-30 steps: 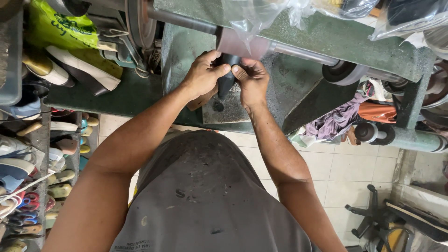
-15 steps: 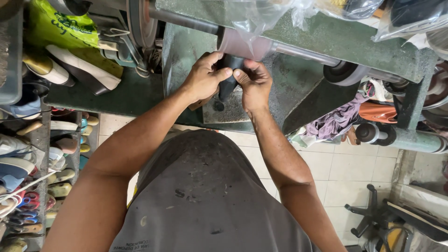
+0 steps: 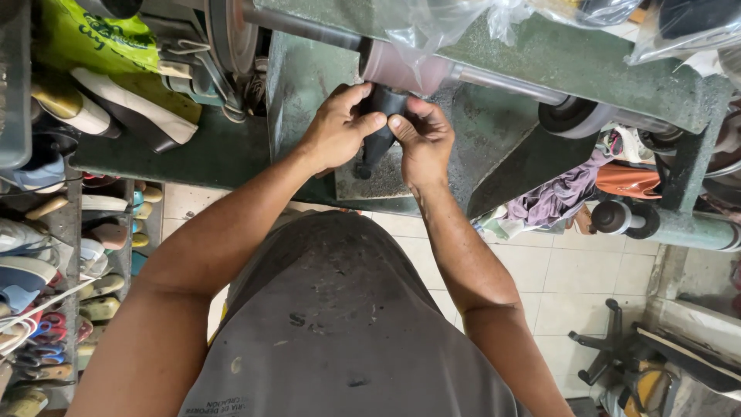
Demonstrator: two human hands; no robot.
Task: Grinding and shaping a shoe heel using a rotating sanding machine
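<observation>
Black and tapered, a small shoe heel piece of hard dark material point(image 3: 380, 131) sits pinched between both hands, its upper end pressed against the pinkish cylindrical sanding drum point(image 3: 405, 68) that turns on a long grey metal shaft point(image 3: 509, 83). The left hand point(image 3: 333, 131) wraps the piece from its side with the thumb laid across the front; the right hand point(image 3: 421, 139) closes on it from the other side, fingertips meeting the left thumb. Both are clamped on the piece, close together and touching, which looks like a way to steady so small a part against the drum and keep it from twisting.

Forearms reach straight out from the body, so the piece stays centred under the head camera. Below it lies a dusty grey slab point(image 3: 378, 181) on the green metal machine housing point(image 3: 309, 85). A second dark roller point(image 3: 575, 117) sits farther along the shaft, well apart from the hands. Clear plastic sheeting point(image 3: 455, 23) hangs above the drum. To the left, a shelf rack point(image 3: 46, 255) holds many shoe soles and insoles; a bundle of coloured cloth point(image 3: 556, 197) lies to the right, over a pale tiled floor point(image 3: 587, 278).
</observation>
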